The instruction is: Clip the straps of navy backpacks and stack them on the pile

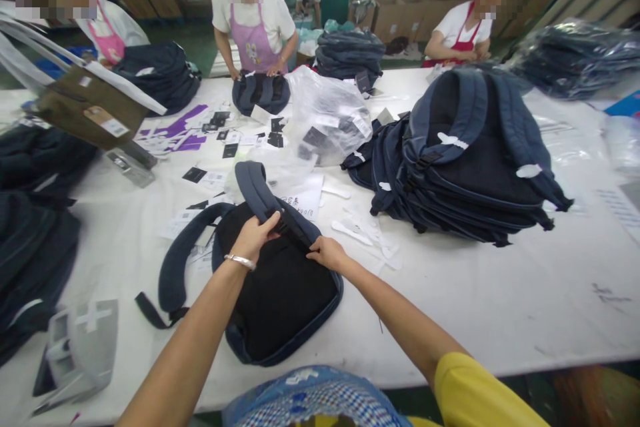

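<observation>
A navy backpack [287,300] with a black back panel lies on the white table in front of me, straps upward. My left hand [257,237] is closed on one of its shoulder straps [253,183], near the buckle. On the right, my right hand [327,253] pinches the lower part of that same strap by the bag's edge. The other shoulder strap [173,273] lies loose to the left, its webbing end on the table. White strap-shaped pieces [353,232] lie just beyond my right hand.
Stacked navy backpacks [465,167] stand at the right, more dark bags [35,233] at the left. Black tags [195,175] and a clear plastic bag [330,113] lie mid-table. A grey tape dispenser [80,353] sits front left. Several co-workers stand across the table.
</observation>
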Demonstrator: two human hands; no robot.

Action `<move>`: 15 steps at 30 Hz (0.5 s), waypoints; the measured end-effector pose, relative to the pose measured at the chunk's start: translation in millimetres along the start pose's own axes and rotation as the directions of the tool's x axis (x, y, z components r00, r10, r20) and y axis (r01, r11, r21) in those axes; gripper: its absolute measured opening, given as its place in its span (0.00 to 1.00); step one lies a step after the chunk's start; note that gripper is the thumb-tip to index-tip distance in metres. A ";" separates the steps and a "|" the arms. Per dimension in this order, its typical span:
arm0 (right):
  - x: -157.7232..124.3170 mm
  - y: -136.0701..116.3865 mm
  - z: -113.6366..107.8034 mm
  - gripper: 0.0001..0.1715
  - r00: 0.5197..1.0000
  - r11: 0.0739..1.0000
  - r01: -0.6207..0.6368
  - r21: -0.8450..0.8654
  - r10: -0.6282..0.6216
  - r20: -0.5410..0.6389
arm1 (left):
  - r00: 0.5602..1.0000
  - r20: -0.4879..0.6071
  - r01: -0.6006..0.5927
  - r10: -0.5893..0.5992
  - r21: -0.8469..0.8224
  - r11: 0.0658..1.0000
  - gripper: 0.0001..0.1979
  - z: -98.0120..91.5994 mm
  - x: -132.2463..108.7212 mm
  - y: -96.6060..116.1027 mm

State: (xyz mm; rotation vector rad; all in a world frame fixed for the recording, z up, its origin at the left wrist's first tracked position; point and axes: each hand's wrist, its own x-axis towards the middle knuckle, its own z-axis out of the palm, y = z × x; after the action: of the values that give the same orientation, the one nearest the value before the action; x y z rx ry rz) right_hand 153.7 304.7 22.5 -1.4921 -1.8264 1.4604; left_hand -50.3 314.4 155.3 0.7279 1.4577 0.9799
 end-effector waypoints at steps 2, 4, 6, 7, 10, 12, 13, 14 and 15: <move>0.2 -0.9 1.8 0.08 0.998 0.998 -0.059 0.028 0.059 0.005 | 0.999 0.010 0.048 -0.047 -0.138 0.989 0.15 7.7 -16.4 -9.5; 0.9 0.4 3.4 0.09 0.992 0.990 -0.122 0.076 0.121 0.027 | 0.985 0.116 0.156 -0.131 -0.237 0.959 0.13 21.1 -36.1 -28.6; 2.2 3.6 4.5 0.06 0.984 0.974 -0.179 0.138 0.174 0.045 | 0.945 0.239 0.281 -0.222 -0.252 0.926 0.13 37.2 -56.0 -56.0; 2.9 5.6 4.8 0.04 0.979 0.964 -0.204 0.172 0.198 0.052 | 0.923 0.278 0.334 -0.265 -0.244 0.910 0.14 44.9 -64.7 -71.5; 4.2 10.5 4.6 0.05 0.960 0.921 -0.278 0.274 0.258 0.109 | 0.888 0.289 0.428 -0.358 -0.236 0.872 0.16 61.7 -81.8 -115.4; 3.2 10.9 3.1 0.10 0.948 0.886 -0.312 0.342 0.266 0.175 | 0.899 0.233 0.421 -0.370 -0.228 0.878 0.17 65.5 -85.3 -136.4; 2.0 10.1 2.0 0.14 0.943 0.870 -0.322 0.373 0.261 0.206 | 0.910 0.198 0.402 -0.364 -0.217 0.889 0.17 65.4 -85.2 -144.0; 0.3 8.7 0.9 0.18 0.940 0.857 -0.327 0.399 0.251 0.231 | 0.920 0.166 0.383 -0.354 -0.201 0.902 0.18 64.4 -84.3 -150.0; -1.8 6.9 0.1 0.22 0.937 0.842 -0.329 0.427 0.236 0.257 | 0.928 0.142 0.367 -0.344 -0.184 0.912 0.18 63.0 -82.8 -154.8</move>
State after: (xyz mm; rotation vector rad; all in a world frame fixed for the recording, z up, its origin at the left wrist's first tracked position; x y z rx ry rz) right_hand 157.7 302.5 17.1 -1.4463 -1.2400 2.0767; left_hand 37.9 181.7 58.4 0.3384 1.3123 0.7813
